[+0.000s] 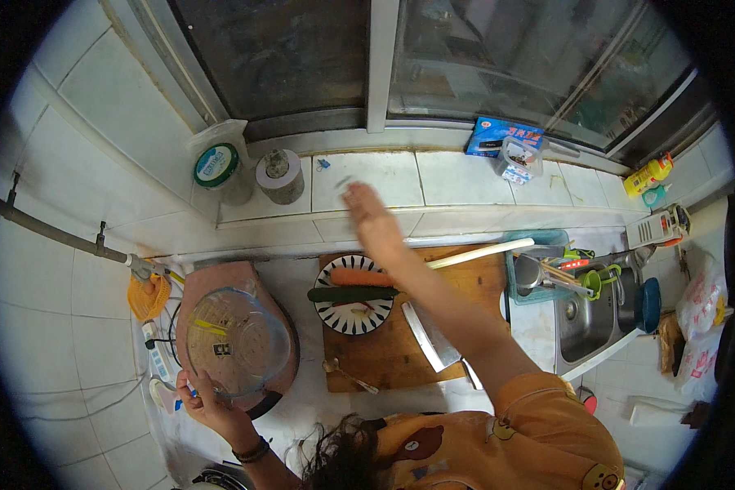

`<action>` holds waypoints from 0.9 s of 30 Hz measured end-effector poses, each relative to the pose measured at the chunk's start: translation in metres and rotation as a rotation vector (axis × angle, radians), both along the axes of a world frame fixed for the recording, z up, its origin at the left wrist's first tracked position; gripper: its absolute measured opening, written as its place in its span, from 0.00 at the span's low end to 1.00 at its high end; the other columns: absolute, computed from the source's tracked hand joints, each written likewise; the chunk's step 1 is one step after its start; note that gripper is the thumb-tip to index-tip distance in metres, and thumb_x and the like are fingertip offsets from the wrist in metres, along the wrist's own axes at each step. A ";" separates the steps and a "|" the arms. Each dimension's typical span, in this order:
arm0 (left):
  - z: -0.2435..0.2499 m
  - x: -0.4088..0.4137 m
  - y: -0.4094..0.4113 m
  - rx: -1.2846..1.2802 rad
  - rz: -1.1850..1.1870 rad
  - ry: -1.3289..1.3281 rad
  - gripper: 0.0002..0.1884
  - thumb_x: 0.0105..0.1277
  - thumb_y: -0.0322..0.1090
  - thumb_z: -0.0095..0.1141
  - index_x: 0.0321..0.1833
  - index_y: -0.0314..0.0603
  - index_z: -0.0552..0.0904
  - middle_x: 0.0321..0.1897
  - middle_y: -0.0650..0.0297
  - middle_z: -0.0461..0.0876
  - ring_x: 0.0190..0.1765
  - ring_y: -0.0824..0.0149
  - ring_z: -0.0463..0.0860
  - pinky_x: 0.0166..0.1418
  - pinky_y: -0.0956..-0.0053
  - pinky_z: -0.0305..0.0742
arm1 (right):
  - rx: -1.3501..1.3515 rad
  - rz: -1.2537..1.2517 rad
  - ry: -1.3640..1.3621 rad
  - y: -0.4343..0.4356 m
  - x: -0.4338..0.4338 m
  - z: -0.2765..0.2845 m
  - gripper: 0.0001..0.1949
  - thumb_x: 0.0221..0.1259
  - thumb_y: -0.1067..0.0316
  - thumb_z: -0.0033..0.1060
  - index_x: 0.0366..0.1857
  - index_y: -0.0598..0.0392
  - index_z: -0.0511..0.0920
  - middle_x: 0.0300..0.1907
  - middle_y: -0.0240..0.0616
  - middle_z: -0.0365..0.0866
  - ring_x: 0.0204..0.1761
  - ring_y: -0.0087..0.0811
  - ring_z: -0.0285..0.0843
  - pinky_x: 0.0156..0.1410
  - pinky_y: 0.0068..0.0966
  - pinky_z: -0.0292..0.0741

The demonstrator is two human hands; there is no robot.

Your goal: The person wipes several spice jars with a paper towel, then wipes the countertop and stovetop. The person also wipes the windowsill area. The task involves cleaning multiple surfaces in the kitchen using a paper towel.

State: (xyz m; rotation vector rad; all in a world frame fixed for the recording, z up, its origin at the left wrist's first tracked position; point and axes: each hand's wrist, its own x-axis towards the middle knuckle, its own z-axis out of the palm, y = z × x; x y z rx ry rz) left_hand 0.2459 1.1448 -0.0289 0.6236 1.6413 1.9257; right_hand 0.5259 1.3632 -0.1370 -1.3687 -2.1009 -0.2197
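My left hand (211,407) is at the near rim of a clear glass bowl (275,334), pinching a small blue item (191,389). The bowl rests on a pinkish countertop appliance (220,277). My right hand (372,217) is stretched over the tiled window ledge (367,177), blurred by motion. A faint grey smear shows by its fingertips; whether it holds anything is unclear. Below that arm, a patterned plate (324,318) carries a carrot (358,277), a cucumber (349,294) and small pieces. A cleaver (425,337) lies on the wooden cutting board (373,364).
A scallion stalk (484,252) and a spoon (352,375) lie on the board. Right of it are a utensil basket (539,294) and a steel sink (588,331). The ledge bears a green-lidded jar (217,165), a paper roll (282,184) and a plastic tub (519,160).
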 end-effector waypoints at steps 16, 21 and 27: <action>-0.084 -0.074 0.019 0.020 0.259 0.093 0.11 0.64 0.31 0.63 0.46 0.43 0.76 0.23 0.74 0.71 0.21 0.83 0.61 0.24 0.85 0.51 | -0.128 -0.305 0.094 -0.011 0.154 0.011 0.36 0.36 0.92 0.52 0.60 0.60 0.76 0.66 0.52 0.71 0.69 0.49 0.66 0.79 0.43 0.56; -0.102 -0.085 0.019 0.022 0.270 0.069 0.11 0.64 0.30 0.63 0.45 0.43 0.75 0.24 0.74 0.72 0.22 0.83 0.61 0.25 0.84 0.52 | 0.003 -0.077 0.021 -0.029 0.074 0.031 0.36 0.38 0.92 0.50 0.61 0.61 0.74 0.66 0.52 0.70 0.69 0.49 0.66 0.79 0.48 0.54; -0.118 -0.078 0.023 0.061 0.312 0.111 0.10 0.64 0.31 0.62 0.45 0.42 0.74 0.25 0.73 0.71 0.23 0.82 0.62 0.27 0.84 0.53 | -0.065 0.236 0.113 -0.020 -0.017 0.031 0.31 0.43 0.90 0.52 0.59 0.63 0.76 0.67 0.54 0.68 0.71 0.48 0.63 0.79 0.45 0.56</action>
